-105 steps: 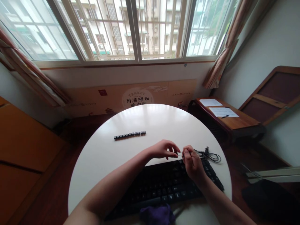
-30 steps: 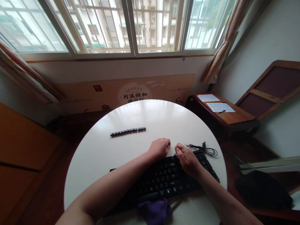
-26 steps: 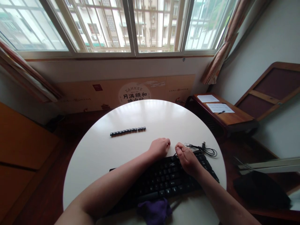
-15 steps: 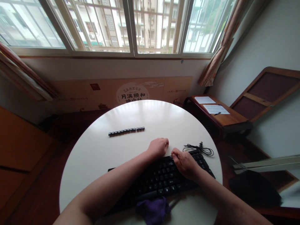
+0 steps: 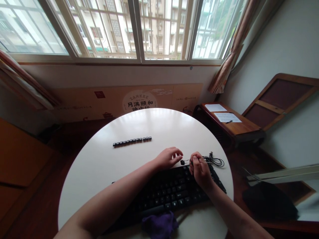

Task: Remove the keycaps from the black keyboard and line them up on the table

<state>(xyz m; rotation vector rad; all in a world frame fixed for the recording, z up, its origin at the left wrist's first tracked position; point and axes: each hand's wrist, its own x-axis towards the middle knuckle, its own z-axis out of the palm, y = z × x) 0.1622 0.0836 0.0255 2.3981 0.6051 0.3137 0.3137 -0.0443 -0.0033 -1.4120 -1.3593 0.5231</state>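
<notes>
Right beyond the far edge of the keyboard (image 5: 171, 192), a small black keycap (image 5: 182, 162) sits at the end of a thin wire tool (image 5: 186, 161), between the two hands. The right hand (image 5: 200, 168) is closed around the tool, whose wires stick out on both sides of the fist; something dark shows at its fingers, too small to make out. The left hand (image 5: 169, 157) has its fingers loosely bent and parted, the tips just beside the keycap, though whether they touch it I cannot tell. Farther out on the round white table (image 5: 97, 176) lies a row of black keycaps (image 5: 132, 141), nearly straight, with a narrow gap toward its right end. A bundled black cable (image 5: 218, 162) rests behind the keyboard's right end, and a crumpled purple cloth (image 5: 159, 225) lies against the near side. Past the table, a low wooden side table (image 5: 239, 128) carries two sheets of paper (image 5: 227, 117), a dark pen (image 5: 229, 122) on the nearer one. A printed cardboard panel (image 5: 186, 93) stands below the barred window (image 5: 161, 36), between the tied curtains (image 5: 228, 69).
</notes>
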